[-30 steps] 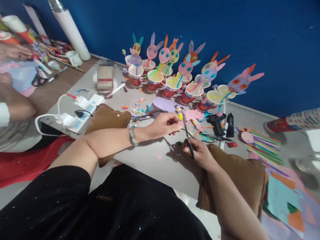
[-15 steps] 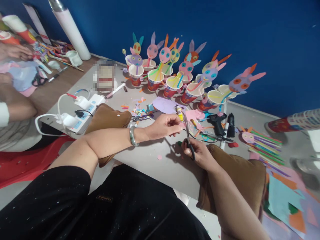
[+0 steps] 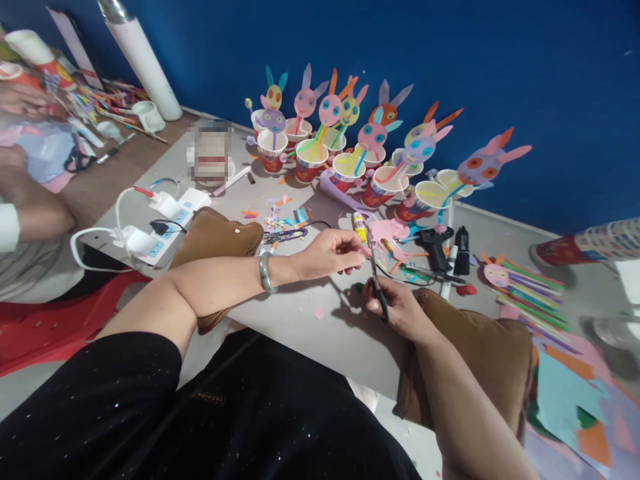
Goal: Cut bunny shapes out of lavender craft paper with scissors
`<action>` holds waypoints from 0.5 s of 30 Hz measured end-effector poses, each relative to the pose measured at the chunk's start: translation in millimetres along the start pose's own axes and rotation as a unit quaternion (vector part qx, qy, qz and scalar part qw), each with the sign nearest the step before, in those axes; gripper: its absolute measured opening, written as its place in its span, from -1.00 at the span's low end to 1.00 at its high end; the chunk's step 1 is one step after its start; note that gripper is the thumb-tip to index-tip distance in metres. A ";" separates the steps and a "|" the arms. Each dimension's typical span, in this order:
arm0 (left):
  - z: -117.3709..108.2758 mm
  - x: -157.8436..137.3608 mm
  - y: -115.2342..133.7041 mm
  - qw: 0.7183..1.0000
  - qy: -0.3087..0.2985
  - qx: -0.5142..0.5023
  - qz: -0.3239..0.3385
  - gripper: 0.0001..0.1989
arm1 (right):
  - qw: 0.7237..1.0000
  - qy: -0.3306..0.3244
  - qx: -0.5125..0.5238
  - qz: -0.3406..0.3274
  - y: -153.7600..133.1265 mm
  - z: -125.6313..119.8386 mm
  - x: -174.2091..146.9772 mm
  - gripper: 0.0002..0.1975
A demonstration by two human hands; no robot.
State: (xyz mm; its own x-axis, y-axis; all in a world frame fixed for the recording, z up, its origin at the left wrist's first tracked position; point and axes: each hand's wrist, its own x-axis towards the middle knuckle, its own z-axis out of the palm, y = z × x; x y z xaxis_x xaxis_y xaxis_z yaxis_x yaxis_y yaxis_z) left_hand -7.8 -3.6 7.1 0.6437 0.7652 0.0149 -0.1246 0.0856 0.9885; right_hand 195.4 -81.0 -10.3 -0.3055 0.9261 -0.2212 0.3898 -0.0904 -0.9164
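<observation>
My left hand [image 3: 333,252], a bangle on its wrist, is closed in a pinch at the middle of the table. Between its fingertips a tiny bit of pink paper [image 3: 367,253] shows. Just to the right, my right hand [image 3: 395,303] has its fingers in the black handles of a pair of scissors [image 3: 375,280]. The blades point up and away, right beside the left fingertips. How far the blades are apart is hard to make out. Behind the hands lie a yellow glue stick [image 3: 359,227], paper scraps and a black glue gun [image 3: 436,248].
Paper cups [image 3: 312,157] with paper rabbit heads line the blue wall. A purple paper sheet [image 3: 340,193] leans near them. Brown cushions [image 3: 475,353] lie under both forearms. At left are a power strip [image 3: 170,227] and another person's arm [image 3: 35,207]; coloured paper [image 3: 565,387] lies at right.
The purple sheet, flat before, has lifted and curled back toward the cups, baring a dark cable and more table. My hands and the scissors have barely moved. The other person's hands have shifted slightly.
</observation>
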 end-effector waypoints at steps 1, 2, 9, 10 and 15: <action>0.0 -0.2 0.8 1.000 -0.001 0.001 -0.001 -0.91 | 1.000 0.001 0.000 0.002 -0.2 0.0 -0.1 -0.49; 0.0 -0.3 1.6 1.000 -0.002 0.003 -0.003 -0.91 | 1.000 0.002 0.000 0.004 -0.3 0.1 -0.3 -0.49; -0.2 -0.1 1.8 1.000 -0.006 0.012 -0.001 -0.87 | 1.000 0.005 0.005 0.020 -2.1 0.5 -1.0 -0.51; -0.2 0.0 1.2 1.000 -0.005 0.012 0.000 -0.87 | 1.000 0.006 0.005 0.019 -2.4 0.5 -1.0 -0.51; 0.5 0.1 -0.6 1.000 -0.001 0.009 -0.008 -0.88 | 1.000 0.006 0.008 0.013 -3.1 0.1 -1.0 -0.52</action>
State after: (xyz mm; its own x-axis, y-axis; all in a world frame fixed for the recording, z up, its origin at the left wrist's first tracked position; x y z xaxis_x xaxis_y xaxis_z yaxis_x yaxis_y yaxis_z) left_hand -7.3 -3.9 6.5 0.6462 0.7631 -0.0010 -0.1013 0.0871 0.9910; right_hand 194.4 -81.7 -7.2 -0.2843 0.9280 -0.2410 0.3831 -0.1205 -0.9158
